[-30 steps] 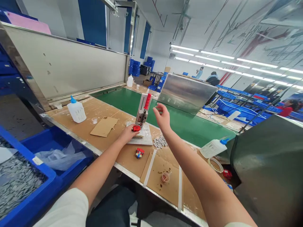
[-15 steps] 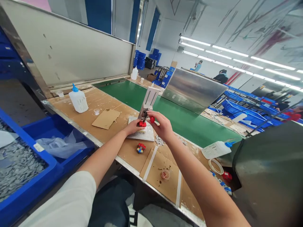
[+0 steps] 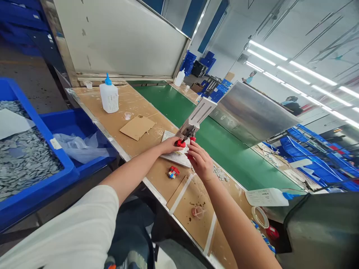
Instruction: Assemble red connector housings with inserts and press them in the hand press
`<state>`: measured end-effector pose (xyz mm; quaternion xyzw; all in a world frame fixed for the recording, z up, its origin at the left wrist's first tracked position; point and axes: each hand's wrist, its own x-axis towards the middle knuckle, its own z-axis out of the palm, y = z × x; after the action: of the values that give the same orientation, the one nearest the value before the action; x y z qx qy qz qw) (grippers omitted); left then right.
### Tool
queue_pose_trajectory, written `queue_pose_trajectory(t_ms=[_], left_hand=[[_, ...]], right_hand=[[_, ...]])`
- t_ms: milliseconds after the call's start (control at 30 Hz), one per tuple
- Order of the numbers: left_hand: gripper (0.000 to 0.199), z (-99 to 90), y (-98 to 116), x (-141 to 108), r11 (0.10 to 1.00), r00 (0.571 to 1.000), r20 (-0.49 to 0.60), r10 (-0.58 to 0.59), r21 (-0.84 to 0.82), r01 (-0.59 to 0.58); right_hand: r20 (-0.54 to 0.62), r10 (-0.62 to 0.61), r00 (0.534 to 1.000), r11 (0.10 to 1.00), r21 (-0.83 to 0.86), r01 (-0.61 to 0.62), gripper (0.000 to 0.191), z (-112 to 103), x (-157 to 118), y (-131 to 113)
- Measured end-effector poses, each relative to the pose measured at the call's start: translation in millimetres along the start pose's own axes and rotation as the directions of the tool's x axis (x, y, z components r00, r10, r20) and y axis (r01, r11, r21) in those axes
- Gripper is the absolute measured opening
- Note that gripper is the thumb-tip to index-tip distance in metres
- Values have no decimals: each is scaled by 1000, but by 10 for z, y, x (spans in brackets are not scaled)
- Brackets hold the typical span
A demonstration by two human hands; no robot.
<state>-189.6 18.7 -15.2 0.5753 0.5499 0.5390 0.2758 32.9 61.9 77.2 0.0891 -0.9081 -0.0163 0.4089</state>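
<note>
A small metal press fixture with a tall slotted grey upright stands on a pale board across the bench. My left hand is closed on a small red block under the fixture's dark clamp part. On the other side, my right hand has its fingers curled around the fixture's red handle, which they partly cover. Nearer me lies a multicoloured block cluster in red, blue, yellow and white, touched by neither hand.
Small grey pieces lie right of the board. A clear cup stands near the front. White bottles with blue caps, a cardboard piece and a tape roll are on the bench. Blue bins adjoin its left; a green belt runs behind.
The view has turned, so the bench sits more tilted. My right hand has come down with the red handle, now beside the board. My left hand stays at the red block.
</note>
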Motion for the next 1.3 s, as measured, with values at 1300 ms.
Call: queue_pose_trajectory(t_ms=[1300], left_hand=[[43, 28, 561, -1140, 614, 935, 336, 116, 715, -333]], right_hand=[[-177, 877, 446, 352, -393, -850, 27, -1855, -2296, -1302]])
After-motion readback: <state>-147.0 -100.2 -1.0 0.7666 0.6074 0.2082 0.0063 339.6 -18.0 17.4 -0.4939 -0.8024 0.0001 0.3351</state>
